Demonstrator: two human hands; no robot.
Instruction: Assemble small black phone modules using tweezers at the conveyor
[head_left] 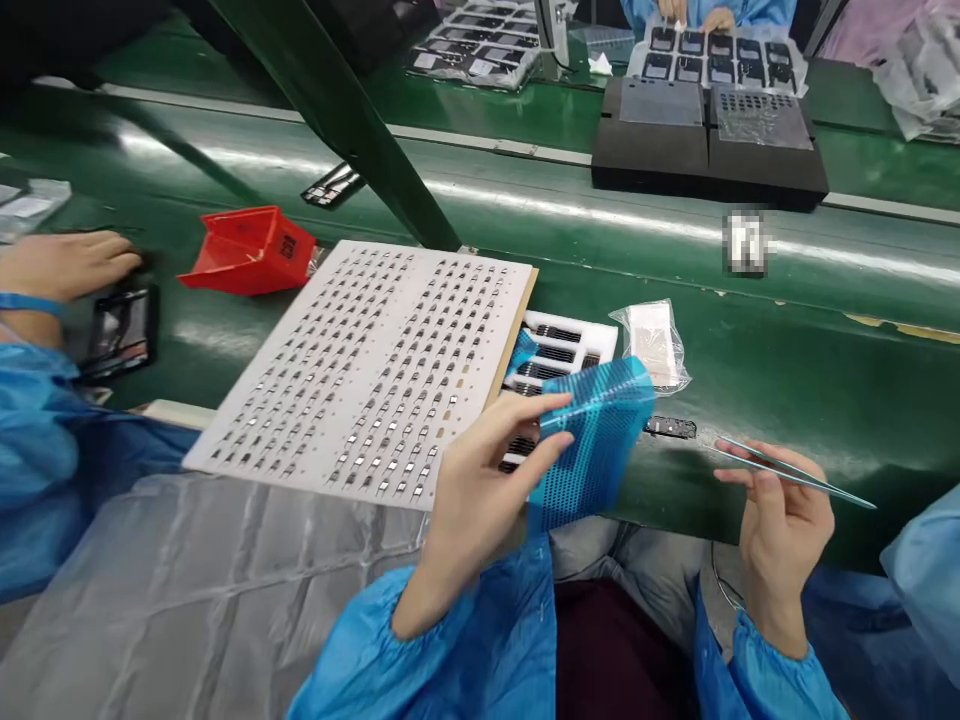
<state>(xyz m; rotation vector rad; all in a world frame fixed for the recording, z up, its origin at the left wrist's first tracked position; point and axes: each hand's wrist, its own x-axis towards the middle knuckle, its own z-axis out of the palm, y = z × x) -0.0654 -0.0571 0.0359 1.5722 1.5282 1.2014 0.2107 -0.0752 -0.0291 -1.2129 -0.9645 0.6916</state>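
Note:
Between thumb and fingers, my left hand (pixel 487 480) pinches a blue perforated sheet (pixel 592 450), which hangs bent over the table edge. My right hand (pixel 784 510) is closed around a pair of tweezers (pixel 795 472); their tips lie to the left, near a small black component (pixel 671 428) on the green table. Behind the blue sheet, a white foam tray (pixel 604 338) with dark strips in its slots is partly hidden. A white board (pixel 352 350) carrying rows of small metal parts lies left of my left hand, overlapping the tray.
A red bin (pixel 247 250) stands behind the board. Beyond the tray lies a clear bag with a white block (pixel 652 340). A green metal post (pixel 345 120) slants across the bench. Co-workers' hands appear at far left (pixel 67 265) and top right (pixel 697 15); a black fixture (pixel 705 160) sits opposite.

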